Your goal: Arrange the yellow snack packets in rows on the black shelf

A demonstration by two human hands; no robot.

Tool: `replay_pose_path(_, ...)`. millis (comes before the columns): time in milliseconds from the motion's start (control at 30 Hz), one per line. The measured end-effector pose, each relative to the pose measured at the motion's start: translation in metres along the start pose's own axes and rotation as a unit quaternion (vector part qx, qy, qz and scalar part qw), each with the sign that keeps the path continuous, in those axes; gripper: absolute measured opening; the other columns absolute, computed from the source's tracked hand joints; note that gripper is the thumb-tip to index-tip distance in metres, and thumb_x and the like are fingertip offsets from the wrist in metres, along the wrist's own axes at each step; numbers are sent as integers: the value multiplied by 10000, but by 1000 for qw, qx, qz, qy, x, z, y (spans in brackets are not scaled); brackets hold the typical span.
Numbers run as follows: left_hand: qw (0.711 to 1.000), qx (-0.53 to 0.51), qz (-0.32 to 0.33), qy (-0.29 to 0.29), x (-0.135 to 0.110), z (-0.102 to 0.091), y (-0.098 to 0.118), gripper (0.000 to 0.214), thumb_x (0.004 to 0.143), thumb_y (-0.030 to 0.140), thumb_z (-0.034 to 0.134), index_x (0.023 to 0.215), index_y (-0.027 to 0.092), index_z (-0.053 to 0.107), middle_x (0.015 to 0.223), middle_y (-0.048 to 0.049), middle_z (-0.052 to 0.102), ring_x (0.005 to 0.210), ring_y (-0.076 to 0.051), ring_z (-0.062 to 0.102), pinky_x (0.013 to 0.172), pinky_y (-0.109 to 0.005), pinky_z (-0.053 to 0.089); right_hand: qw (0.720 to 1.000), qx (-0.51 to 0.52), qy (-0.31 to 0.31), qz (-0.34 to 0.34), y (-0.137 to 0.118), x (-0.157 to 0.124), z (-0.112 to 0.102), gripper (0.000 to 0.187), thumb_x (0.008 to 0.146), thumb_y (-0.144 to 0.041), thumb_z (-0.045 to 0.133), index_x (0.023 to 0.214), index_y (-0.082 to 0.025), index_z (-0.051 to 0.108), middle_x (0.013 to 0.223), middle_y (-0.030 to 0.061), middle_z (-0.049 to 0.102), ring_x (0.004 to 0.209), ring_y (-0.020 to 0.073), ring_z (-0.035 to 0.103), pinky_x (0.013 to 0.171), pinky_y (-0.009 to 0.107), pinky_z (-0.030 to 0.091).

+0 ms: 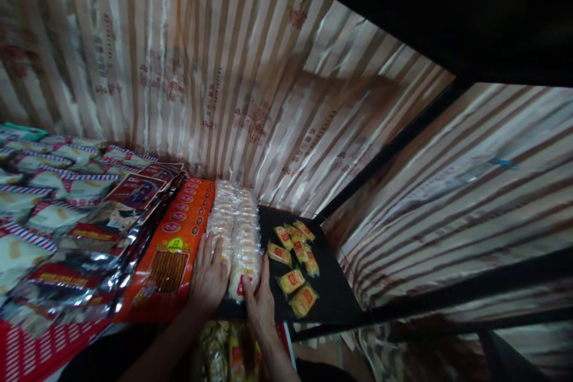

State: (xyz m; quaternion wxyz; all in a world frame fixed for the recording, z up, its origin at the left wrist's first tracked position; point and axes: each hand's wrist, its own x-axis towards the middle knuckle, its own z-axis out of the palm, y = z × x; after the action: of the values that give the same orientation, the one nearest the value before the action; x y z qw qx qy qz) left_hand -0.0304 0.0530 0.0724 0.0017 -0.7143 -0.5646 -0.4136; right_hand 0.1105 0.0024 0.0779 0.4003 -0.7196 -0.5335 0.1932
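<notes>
Two rows of clear-wrapped white snack packs run away from me on a dark shelf. My left hand lies flat over the front of the left row, next to a large orange snack bag; its fingers are stretched out and apart. My right hand is along the right side of the right row. Its fingers point forward and its thumb touches the front pack, which has a red label. Neither hand has lifted anything. Several small yellow-wrapped cakes lie loosely right of my right hand.
Left stand dark red and silver bags and white packs with striped edges. A red perforated basket is at lower left. More yellow-wrapped packs sit below the shelf. Striped plastic sheeting and a dark bar enclose it.
</notes>
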Motion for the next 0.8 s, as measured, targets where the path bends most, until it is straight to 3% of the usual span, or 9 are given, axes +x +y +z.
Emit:
replay_pose_path(133, 999, 15, 50, 10, -5, 4, -6, 489, 842, 226, 359, 1295, 53, 416, 1415, -180, 343, 1368, -307, 138, 1052, -503, 302, 1000, -14, 18, -13, 5, 0, 6, 720, 836, -471, 434, 1418, -114, 207, 1394, 145, 384, 1250, 269, 416, 993, 419, 388)
replay_pose_path(433, 997, 21, 76, -29, -8, 2, -6, 460, 850, 256, 352, 1245, 49, 468, 1396, -193, 369, 1371, -310, 115, 1035, -543, 302, 999, -39, 18, -30, 2, -1, 10, 668, 860, -465, 388, 1403, -102, 246, 1389, 149, 393, 1276, 254, 382, 1025, 424, 354)
replay_pose_path(567, 997, 5, 62, -42, -10, 2, -9, 502, 852, 263, 355, 1289, 23, 410, 1428, -204, 308, 1374, -309, 83, 1057, -529, 274, 997, -56, 21, -50, -2, -2, 9, 669, 866, -450, 394, 1414, -111, 213, 1401, 141, 378, 1286, 240, 368, 1034, 414, 343)
replay_pose_path(800, 998, -25, 6, -57, 1, -28, 2, 506, 874, 280, 347, 1334, 69, 366, 1493, -165, 150, 1383, -287, 6, 1090, -507, 212, 996, -67, 13, -49, -10, -4, 6, 686, 874, -459, 354, 1416, -76, 181, 1407, 159, 362, 1284, 236, 369, 1029, 393, 341)
